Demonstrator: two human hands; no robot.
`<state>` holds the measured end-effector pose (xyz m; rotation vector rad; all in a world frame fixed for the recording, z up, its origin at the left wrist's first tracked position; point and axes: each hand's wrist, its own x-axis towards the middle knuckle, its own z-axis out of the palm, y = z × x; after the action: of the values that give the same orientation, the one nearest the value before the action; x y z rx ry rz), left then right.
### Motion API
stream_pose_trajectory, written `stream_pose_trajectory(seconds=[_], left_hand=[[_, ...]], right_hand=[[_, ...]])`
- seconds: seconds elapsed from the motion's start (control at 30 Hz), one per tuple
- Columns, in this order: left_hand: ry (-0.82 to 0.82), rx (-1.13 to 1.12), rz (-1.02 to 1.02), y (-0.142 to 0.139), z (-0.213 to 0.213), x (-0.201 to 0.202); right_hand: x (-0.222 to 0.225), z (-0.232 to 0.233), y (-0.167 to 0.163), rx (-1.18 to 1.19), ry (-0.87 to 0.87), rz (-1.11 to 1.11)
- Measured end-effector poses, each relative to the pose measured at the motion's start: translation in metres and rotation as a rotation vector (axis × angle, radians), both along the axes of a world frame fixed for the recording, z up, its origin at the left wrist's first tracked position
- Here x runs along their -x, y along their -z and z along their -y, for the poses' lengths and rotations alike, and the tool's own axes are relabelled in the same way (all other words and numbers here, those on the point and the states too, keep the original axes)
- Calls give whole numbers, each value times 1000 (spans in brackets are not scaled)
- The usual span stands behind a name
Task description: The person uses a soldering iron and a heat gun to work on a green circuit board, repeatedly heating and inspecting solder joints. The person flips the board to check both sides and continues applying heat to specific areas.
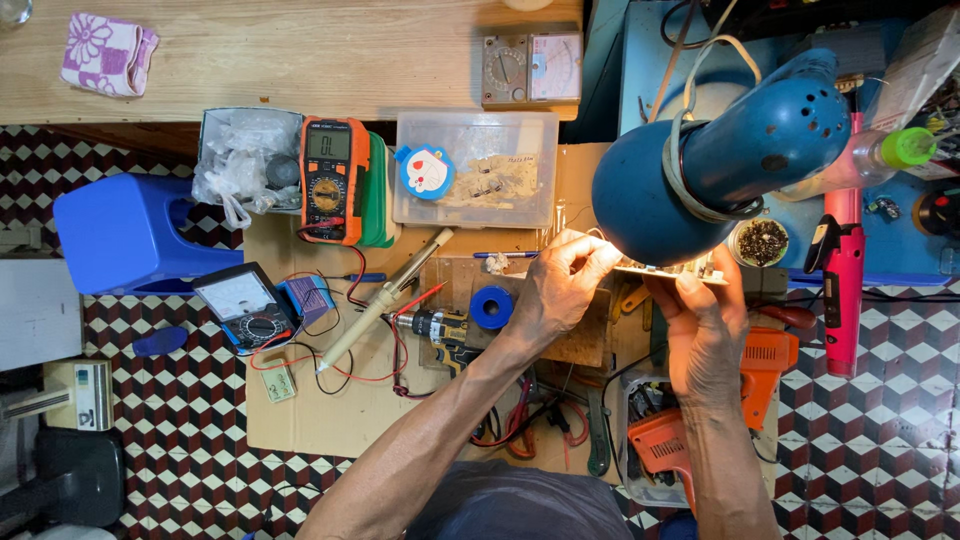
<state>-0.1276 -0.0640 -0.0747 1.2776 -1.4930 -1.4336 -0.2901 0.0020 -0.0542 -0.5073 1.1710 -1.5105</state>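
Observation:
My left hand and my right hand together hold a small circuit board under a blue desk lamp. My left fingers pinch the board's left edge, near a thin wire. My right hand grips the board's right side from below. The lamp's shade hides much of the board. A soldering iron lies on the cardboard mat to the left, beside a blue solder spool.
An orange multimeter, an analog meter, a clear plastic parts box, a blue stool, an orange drill, a pink tool and a brass wool cleaner surround the cardboard mat.

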Motion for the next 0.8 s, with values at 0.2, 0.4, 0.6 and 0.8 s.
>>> stream_pose_trajectory(seconds=[0.2, 0.4, 0.6, 0.8], left_hand=[[18, 5, 26, -3, 0, -1], [1, 37, 0, -14, -1, 0], [-5, 61, 30, -20, -1, 0], [-8, 9, 19, -26, -3, -2]], right_hand=[[0, 0, 1, 2, 12, -2], [0, 0, -4, 21, 20, -13], [1, 0, -7, 20, 28, -5], [-3, -1, -4, 3, 15, -25]])
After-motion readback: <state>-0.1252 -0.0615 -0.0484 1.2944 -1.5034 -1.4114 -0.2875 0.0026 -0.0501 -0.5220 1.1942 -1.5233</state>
